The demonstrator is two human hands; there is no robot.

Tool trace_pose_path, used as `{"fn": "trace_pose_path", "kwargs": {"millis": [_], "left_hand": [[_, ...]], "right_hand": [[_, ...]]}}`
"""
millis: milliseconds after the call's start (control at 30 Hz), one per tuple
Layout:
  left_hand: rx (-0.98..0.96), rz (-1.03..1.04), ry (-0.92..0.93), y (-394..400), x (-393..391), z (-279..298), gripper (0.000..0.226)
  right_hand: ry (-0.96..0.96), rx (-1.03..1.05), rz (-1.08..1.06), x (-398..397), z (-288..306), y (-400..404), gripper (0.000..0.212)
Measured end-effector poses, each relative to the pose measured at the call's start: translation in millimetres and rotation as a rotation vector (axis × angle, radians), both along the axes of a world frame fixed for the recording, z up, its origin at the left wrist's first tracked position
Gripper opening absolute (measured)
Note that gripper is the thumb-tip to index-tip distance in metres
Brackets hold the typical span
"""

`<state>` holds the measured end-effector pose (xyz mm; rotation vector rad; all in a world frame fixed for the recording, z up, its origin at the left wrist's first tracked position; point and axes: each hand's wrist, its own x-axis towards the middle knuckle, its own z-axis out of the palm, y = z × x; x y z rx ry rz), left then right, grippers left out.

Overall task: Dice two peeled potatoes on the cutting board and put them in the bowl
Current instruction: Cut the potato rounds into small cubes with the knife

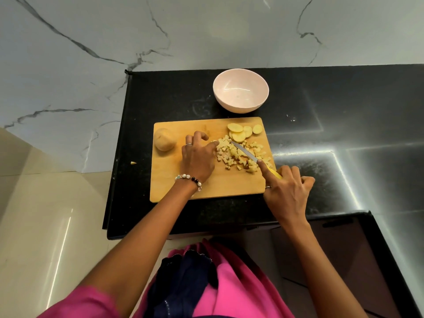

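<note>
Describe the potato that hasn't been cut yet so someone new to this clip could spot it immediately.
On the black counter lies a wooden cutting board. The whole potato sits alone at the board's far left corner, left of the left hand. Unlike the round slices and diced pieces to the right, it is one rounded, uncut lump.

Black counter (344, 106): cutting board (174, 180), bowl (241, 104) behind, touching neither.
</note>
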<state>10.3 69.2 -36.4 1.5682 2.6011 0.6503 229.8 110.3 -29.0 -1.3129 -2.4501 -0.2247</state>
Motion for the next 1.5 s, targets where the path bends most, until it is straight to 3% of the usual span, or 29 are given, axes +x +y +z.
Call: {"fn": "trace_pose_path", "kwargs": {"millis": [133,233,333,533,867,933,1100,1267,1500], "left_hand": [[0.024,0.083,-0.213,21.4,2.0,15.4,0.019],[0.034,0.089,-0.279,43.7,0.0,25.7,0.014],[0.044,0.021,-0.278,67.2,-5.4,23.0,0.009],[-0.236,-0.195,-0.088,100.3,-10.9,24.4,0.044],[-0.061,-0.391,0.175,101.8,-14.6,23.4,0.021],[0.046,-0.304,0.11,99.8,-19.1,26.4,0.019],[0.283,0.102,-0.276,69.3,-34.1,32.5,0.023],[0.21,0.362,-0.429,18.8,-42.8,24.2,0.019],[0.083,0.327,-0.603,-14.5,-44.4,8.5,0.02]], "right_hand": [[0.19,-0.248,-0.036,-10.2,-0.6,4.9,0.047],[0.398,-0.461,-0.069,-19.9,2.6,8.8,0.04],[0.538,-0.5,-0.093,-27.3,2.1,12.7,0.038],[0.567,-0.475,-0.102,-33.2,1.1,22.2,0.037],[0.574,-0.462,-0.083,-32.9,-1.9,26.3,0.037],[0.572,-0.456,-0.063,-33.8,-1.5,23.1,0.037],[0.559,-0.444,0.086,-45.1,-6.4,-9.1,0.037],[0.347,-0.446,0.162,-56.3,-20.4,-53.4,0.033],[0.119,-0.332,0.021,-71.5,-16.2,-54.3,0.045]]}}
